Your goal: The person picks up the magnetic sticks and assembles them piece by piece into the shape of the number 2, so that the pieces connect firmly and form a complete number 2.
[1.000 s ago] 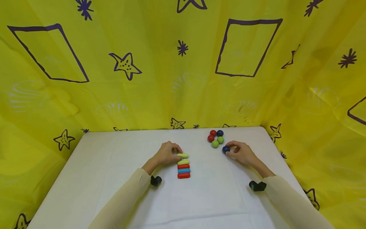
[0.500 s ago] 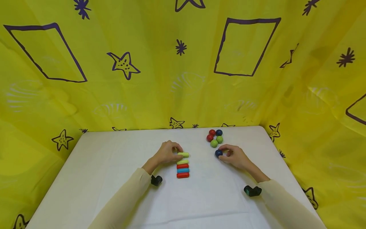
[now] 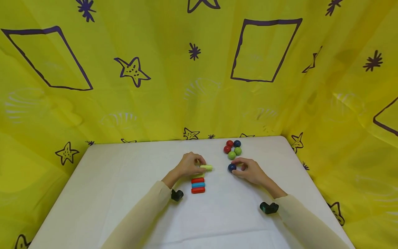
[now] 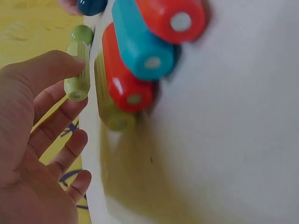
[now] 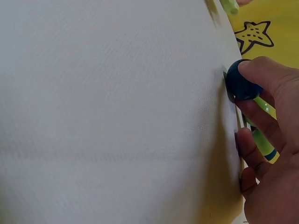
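My left hand [image 3: 189, 165] pinches a light green rod [image 3: 208, 167] between thumb and fingers, its other fingers spread in the left wrist view. The rod has ridged sides and a small metallic dot in its end [image 4: 77, 95]. Below that hand lie another light green rod [image 4: 106, 95], a red rod [image 3: 197, 180], a blue rod [image 3: 198, 185] and a second red rod [image 3: 198, 190], side by side in a row. My right hand [image 3: 251, 171] pinches a dark blue ball [image 3: 231, 167] with thumb and fingertips, close over the table. A short gap separates the held rod and ball.
Behind the right hand sits a cluster of balls: two red balls [image 3: 227, 149], a dark blue ball [image 3: 237, 143] and two green balls [image 3: 231, 155]. White cloth covers the table [image 3: 230, 214]. A yellow patterned curtain [image 3: 168, 103] encloses its back and sides.
My right hand has carried the dark blue ball leftward, away from the right side. My left hand has moved the light green rod slightly right, so the two are nearer each other.
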`<state>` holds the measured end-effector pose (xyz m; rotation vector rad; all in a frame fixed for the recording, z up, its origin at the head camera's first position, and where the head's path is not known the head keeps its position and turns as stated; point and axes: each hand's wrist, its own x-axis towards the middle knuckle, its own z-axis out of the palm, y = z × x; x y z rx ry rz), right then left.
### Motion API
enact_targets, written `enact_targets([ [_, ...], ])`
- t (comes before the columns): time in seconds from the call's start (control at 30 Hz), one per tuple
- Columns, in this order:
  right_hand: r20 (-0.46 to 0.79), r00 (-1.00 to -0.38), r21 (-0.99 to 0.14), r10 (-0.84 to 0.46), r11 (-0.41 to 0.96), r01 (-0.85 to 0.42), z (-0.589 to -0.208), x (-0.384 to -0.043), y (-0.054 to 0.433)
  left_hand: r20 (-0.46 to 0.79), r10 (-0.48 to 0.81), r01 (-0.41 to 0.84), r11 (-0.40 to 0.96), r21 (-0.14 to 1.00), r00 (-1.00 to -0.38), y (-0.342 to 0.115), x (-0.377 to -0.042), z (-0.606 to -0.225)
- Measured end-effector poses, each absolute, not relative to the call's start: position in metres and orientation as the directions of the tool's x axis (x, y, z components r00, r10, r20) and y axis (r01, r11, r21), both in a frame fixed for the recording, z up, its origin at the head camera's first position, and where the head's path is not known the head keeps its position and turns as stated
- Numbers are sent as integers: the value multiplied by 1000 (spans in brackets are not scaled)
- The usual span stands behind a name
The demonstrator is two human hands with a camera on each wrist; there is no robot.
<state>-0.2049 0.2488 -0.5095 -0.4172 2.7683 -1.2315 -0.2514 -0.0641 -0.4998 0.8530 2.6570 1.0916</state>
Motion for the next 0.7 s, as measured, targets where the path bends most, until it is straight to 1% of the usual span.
enact_targets([
  [0.33, 7, -961, -743, -277, 641, -190, -511, -206, 253, 54, 580, 455, 574, 681, -813, -33, -254, -498],
  [0.5, -3, -959, -748, -283, 637, -186, -510, -207, 258, 27, 560, 420, 588, 691, -828, -16, -254, -495],
  [0.7, 13, -952, -749, -305, 627, -212, -508, -208, 263, -7, 526, 371, 609, 701, -850, 0, -254, -495],
])
